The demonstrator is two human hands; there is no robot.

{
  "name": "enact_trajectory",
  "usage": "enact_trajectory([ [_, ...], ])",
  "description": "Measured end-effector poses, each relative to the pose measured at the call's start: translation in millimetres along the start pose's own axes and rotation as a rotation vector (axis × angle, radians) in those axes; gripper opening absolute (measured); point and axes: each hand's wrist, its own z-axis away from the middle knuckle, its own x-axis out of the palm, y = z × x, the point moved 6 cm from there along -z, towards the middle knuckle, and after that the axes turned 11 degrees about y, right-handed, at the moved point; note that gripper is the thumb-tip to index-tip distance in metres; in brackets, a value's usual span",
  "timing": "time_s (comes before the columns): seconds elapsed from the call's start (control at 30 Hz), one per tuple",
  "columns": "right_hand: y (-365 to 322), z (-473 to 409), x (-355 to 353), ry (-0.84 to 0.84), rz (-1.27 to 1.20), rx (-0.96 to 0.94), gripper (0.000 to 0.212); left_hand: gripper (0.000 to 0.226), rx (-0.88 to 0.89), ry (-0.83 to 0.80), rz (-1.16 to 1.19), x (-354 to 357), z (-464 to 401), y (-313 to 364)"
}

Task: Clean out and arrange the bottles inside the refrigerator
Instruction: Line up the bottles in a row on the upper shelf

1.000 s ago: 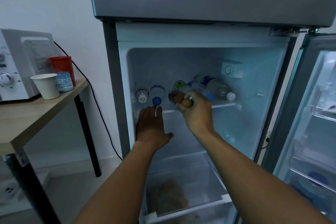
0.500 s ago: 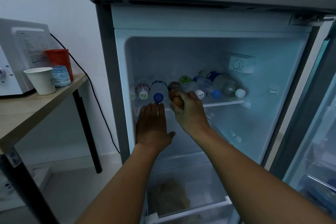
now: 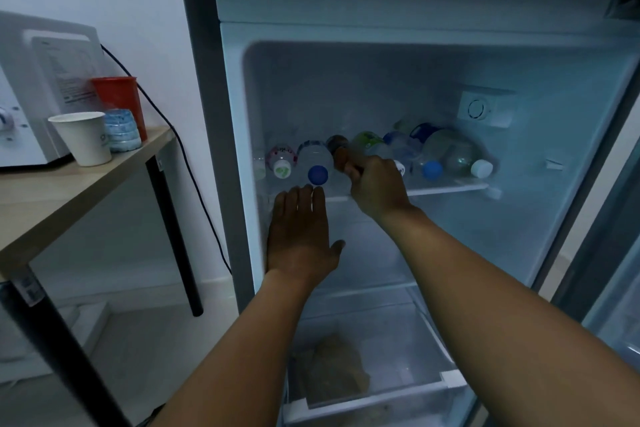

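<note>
Several plastic bottles lie on their sides on the refrigerator's glass shelf (image 3: 450, 189), caps toward me. My right hand (image 3: 375, 189) is closed around the neck of a dark brown bottle (image 3: 337, 146). Left of it lie a clear bottle with a blue cap (image 3: 317, 174) and a pink-labelled bottle with a white cap (image 3: 282, 168). To the right are a green-labelled bottle (image 3: 369, 142), another blue-capped bottle (image 3: 432, 170) and a white-capped bottle (image 3: 481, 168). My left hand (image 3: 299, 230) is flat and open, fingertips at the shelf's front edge below the blue cap.
A clear crisper drawer (image 3: 367, 388) below holds a brownish bag. The fridge door (image 3: 620, 270) stands open at the right. To the left, a wooden table (image 3: 69, 191) carries a white appliance, a paper cup (image 3: 85, 139), a red cup and a crushed bottle.
The brown bottle in my right hand has shifted left, toward the blue-capped bottle. My left hand stays at the shelf edge. The camera has moved closer and tilted down.
</note>
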Motion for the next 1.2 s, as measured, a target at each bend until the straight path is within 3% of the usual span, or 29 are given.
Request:
enact_trajectory([
  [0.57, 10.8, -30.6, 35.5, 0.006, 0.292, 0.143, 0.031, 0.091, -0.017, 0.016, 0.044, 8.6, -2.6, -3.4],
  [0.8, 7.0, -22.8, 34.2, -0.020, 0.293, 0.132, 0.039, 0.091, -0.027, 0.021, 0.067, 6.4, -1.6, -2.2],
  [0.9, 11.2, -18.2, 23.0, 0.127, 0.167, 0.167, 0.021, 0.091, -0.027, 0.026, 0.059, 4.5, -0.5, -1.2],
  [1.0, 7.9, -11.9, 14.0, 0.306, 0.019, 0.123, 0.022, 0.090, -0.022, 0.030, 0.053, 3.9, -1.8, -1.3],
  [1.2, 6.2, -10.9, 14.2, 0.304, 0.103, 0.069, 0.024, 0.089, -0.015, 0.043, 0.044, 6.1, -2.6, -2.9],
])
